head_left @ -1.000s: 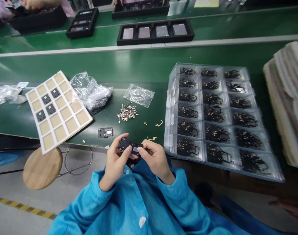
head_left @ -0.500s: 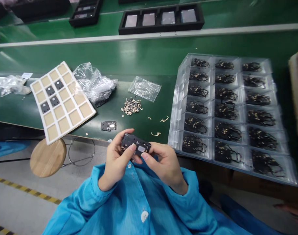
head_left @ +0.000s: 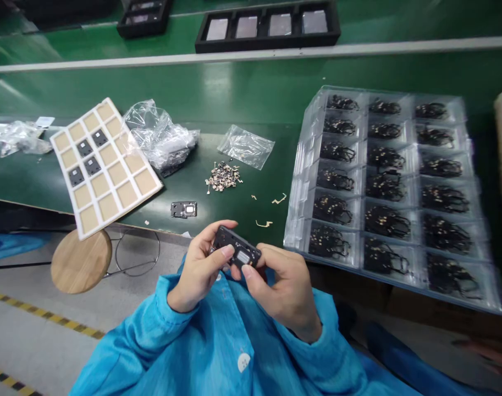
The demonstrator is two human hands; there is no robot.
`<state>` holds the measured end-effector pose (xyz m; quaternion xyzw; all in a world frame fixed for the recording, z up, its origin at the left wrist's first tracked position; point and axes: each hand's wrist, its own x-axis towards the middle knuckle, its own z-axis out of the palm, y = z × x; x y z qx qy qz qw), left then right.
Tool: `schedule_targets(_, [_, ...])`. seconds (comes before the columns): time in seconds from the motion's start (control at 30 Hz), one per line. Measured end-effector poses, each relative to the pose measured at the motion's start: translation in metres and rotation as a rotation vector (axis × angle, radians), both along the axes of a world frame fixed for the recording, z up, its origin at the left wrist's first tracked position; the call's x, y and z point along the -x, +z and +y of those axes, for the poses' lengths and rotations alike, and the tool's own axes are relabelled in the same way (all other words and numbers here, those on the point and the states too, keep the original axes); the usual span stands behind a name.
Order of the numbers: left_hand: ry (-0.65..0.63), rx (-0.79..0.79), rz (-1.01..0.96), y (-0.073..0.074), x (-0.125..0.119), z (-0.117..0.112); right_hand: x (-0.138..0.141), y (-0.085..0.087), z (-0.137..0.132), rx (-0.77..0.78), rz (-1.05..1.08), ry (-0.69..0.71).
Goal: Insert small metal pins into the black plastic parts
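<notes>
A small black rectangular part (head_left: 236, 248) with a pale window is held in front of my chest, just off the table's near edge. My left hand (head_left: 203, 267) grips its left end, thumb on top. My right hand (head_left: 281, 280) pinches its right end, thumb beside the window. Both hands are closed on it. A second black part (head_left: 183, 209) of the same kind lies on the green table (head_left: 242, 104) just beyond my hands. A small heap of tiny metal pieces (head_left: 222, 177) sits further back, with a few loose pieces (head_left: 279, 199) to its right.
A white grid tray (head_left: 104, 168) holding three black squares overhangs the table's edge at left, beside crumpled plastic bags (head_left: 162, 137). A clear blister tray (head_left: 393, 187) of black wired parts fills the right. Black trays (head_left: 267, 26) sit on the far belt. A wooden stool (head_left: 81, 263) stands below.
The black part has tilted and shifted slightly right and down in my hands, and my right thumb has moved closer to its window. The view has shifted a little.
</notes>
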<state>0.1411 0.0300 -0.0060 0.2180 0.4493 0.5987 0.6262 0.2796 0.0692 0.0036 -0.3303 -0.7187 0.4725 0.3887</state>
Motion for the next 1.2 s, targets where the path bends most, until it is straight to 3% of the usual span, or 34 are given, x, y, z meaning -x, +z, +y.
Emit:
schedule_targets(0.13, [-0.003,-0.06,-0.01,-0.003,0.001,-0.001,-0.002,0.0,-0.002,-0.068,-0.053,-0.009])
schedule_targets(0.33, [0.054,-0.18,0.169,-0.004,0.0,-0.007,-0.003,0.008,0.002,-0.18,0.014,-0.095])
schedule_targets(0.5, [0.12,-0.25,0.347,0.002,-0.003,-0.012,-0.002,0.008,0.0,-0.142,0.086,-0.095])
schedule_targets(0.83, [0.131,-0.319,0.388,0.01,-0.004,-0.014,-0.004,0.009,-0.001,-0.069,0.137,-0.099])
schedule_targets(1.0, [0.045,-0.195,0.21,0.012,-0.004,-0.014,-0.003,0.011,0.002,0.06,0.155,-0.064])
schedule_targets(1.2, [-0.073,-0.035,-0.076,0.016,0.0,-0.008,-0.003,0.01,0.005,0.102,0.093,-0.088])
